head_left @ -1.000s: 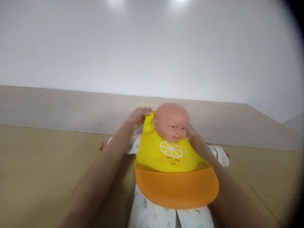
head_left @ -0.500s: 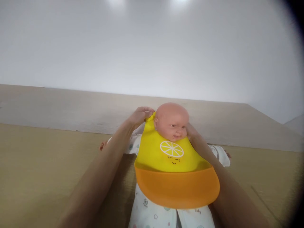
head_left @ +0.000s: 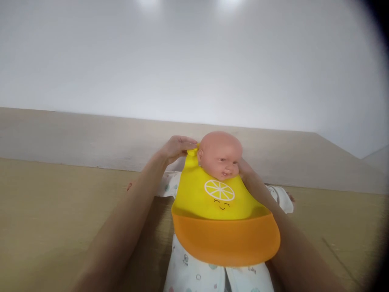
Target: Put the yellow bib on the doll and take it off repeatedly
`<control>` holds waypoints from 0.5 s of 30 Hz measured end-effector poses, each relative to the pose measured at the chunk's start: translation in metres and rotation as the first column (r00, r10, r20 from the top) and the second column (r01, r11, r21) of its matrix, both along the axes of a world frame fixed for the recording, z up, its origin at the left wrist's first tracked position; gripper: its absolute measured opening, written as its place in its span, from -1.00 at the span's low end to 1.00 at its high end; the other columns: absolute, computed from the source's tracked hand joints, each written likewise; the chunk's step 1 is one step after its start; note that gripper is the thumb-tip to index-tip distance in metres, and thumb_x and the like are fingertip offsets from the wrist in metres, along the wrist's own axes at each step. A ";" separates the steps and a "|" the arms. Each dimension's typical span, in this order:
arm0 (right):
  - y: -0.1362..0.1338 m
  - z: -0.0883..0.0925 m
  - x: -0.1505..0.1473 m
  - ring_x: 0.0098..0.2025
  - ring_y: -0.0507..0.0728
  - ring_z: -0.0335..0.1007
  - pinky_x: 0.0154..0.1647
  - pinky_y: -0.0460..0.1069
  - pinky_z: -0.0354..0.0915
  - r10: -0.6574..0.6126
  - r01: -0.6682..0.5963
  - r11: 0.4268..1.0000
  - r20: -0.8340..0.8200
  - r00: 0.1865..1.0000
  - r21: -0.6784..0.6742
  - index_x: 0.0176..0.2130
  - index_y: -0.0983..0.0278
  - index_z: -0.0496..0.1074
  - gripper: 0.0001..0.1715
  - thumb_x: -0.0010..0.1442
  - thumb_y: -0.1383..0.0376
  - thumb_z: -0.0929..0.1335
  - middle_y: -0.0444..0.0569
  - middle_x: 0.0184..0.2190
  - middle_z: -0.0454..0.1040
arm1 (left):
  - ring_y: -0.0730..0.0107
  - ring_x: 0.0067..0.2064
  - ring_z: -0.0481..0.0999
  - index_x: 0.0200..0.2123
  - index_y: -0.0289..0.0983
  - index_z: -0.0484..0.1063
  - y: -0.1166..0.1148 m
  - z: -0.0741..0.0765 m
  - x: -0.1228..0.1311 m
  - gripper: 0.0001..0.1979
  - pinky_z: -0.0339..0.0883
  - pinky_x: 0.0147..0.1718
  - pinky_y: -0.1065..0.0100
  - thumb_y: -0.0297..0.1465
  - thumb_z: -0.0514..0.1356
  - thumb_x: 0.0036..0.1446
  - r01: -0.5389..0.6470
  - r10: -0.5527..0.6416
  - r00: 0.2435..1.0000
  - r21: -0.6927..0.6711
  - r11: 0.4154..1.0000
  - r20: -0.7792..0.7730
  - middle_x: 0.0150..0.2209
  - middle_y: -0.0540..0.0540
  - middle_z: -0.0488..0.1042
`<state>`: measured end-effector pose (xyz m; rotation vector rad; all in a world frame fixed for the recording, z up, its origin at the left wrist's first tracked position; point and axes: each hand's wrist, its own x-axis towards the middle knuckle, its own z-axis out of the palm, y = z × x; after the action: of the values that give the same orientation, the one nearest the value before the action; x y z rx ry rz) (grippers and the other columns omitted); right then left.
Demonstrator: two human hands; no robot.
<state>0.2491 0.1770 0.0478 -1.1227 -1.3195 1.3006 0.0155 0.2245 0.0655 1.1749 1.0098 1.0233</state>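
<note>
A baby doll (head_left: 220, 154) in white printed clothes lies face up, its head turned a little to the right. Over its chest is a yellow bib (head_left: 200, 190) with a lemon-slice print and an orange catch pocket (head_left: 226, 241). My left hand (head_left: 179, 148) pinches the bib's neck strap beside the doll's ear, thumb and fingers close together. On the other side, my right hand (head_left: 245, 168) reaches behind the doll's neck. Its fingers are hidden by the head, so whatever they touch does not show.
The doll lies on a light wooden surface (head_left: 60, 202). Behind it runs a pale grey-beige band (head_left: 91, 138), and beyond that a white wall (head_left: 188, 65). The doll's sleeved arms stretch out to both sides under my forearms.
My left hand has shifted slightly left, its fingers straighter, and more of the yellow strap end shows beneath them. The right hand, doll and bib are almost unchanged.
</note>
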 end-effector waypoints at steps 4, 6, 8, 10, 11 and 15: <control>-0.003 0.005 -0.002 -0.20 0.22 0.38 -0.23 0.02 0.31 -0.011 0.012 0.999 0.019 1.000 -0.044 -0.50 0.22 0.45 -0.81 -0.07 0.14 0.38 -0.06 -0.46 0.49 | 0.36 -0.41 0.48 -0.43 -0.38 0.57 -0.001 0.001 -0.001 -0.83 0.30 -0.40 0.33 -0.48 0.38 -0.20 -0.005 0.007 0.998 0.033 0.999 -0.068 -0.44 -0.13 0.53; -0.003 0.005 -0.002 -0.20 0.23 0.38 -0.23 0.03 0.31 -0.011 0.011 0.999 0.012 1.000 -0.044 -0.51 0.21 0.45 -0.81 -0.07 0.13 0.38 -0.05 -0.48 0.49 | 0.38 -0.43 0.47 -0.43 -0.37 0.56 -0.001 0.001 -0.001 -0.84 0.29 -0.43 0.35 -0.49 0.37 -0.20 -0.001 0.004 0.997 0.044 0.999 -0.075 -0.46 -0.11 0.52; 0.000 0.003 -0.002 -0.21 0.23 0.39 -0.23 0.03 0.32 0.006 -0.006 1.000 -0.001 1.000 -0.015 -0.51 0.20 0.46 -0.82 -0.08 0.14 0.39 -0.05 -0.47 0.50 | 0.39 -0.43 0.47 -0.42 -0.36 0.55 0.000 0.000 -0.001 -0.83 0.29 -0.44 0.36 -0.49 0.37 -0.20 0.011 -0.006 0.996 0.056 0.998 -0.089 -0.47 -0.10 0.52; 0.005 -0.002 -0.001 -0.24 0.23 0.40 -0.25 0.03 0.32 0.033 -0.033 0.999 -0.013 0.999 -0.027 -0.49 0.20 0.47 -0.83 -0.11 0.16 0.41 -0.05 -0.46 0.51 | 0.38 -0.43 0.48 -0.40 -0.36 0.54 0.001 -0.002 -0.002 -0.81 0.28 -0.44 0.37 -0.50 0.37 -0.20 0.021 -0.014 0.994 0.062 0.998 -0.108 -0.47 -0.11 0.52; 0.009 -0.005 0.000 -0.25 0.23 0.41 -0.26 0.04 0.32 0.045 -0.046 0.997 -0.021 0.999 -0.056 -0.48 0.21 0.48 -0.82 -0.13 0.16 0.42 -0.05 -0.47 0.52 | 0.38 -0.43 0.47 -0.40 -0.35 0.54 0.001 -0.003 -0.002 -0.81 0.27 -0.45 0.37 -0.50 0.36 -0.20 0.019 -0.011 0.993 0.061 0.998 -0.119 -0.48 -0.11 0.52; 0.027 -0.017 0.002 -0.31 0.24 0.42 -0.31 0.06 0.33 0.069 -0.079 0.983 -0.064 0.996 -0.165 -0.42 0.23 0.49 -0.73 -0.19 0.15 0.45 -0.04 -0.47 0.53 | 0.41 -0.47 0.45 -0.41 -0.34 0.52 0.003 -0.006 -0.002 -0.82 0.19 -0.53 0.41 -0.54 0.34 -0.21 -0.017 0.025 0.987 0.056 0.998 -0.161 -0.51 -0.11 0.51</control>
<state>0.2509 0.2039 0.0304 -1.1502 -1.2377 1.5105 0.0135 0.2273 0.0591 1.3112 1.1294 0.9893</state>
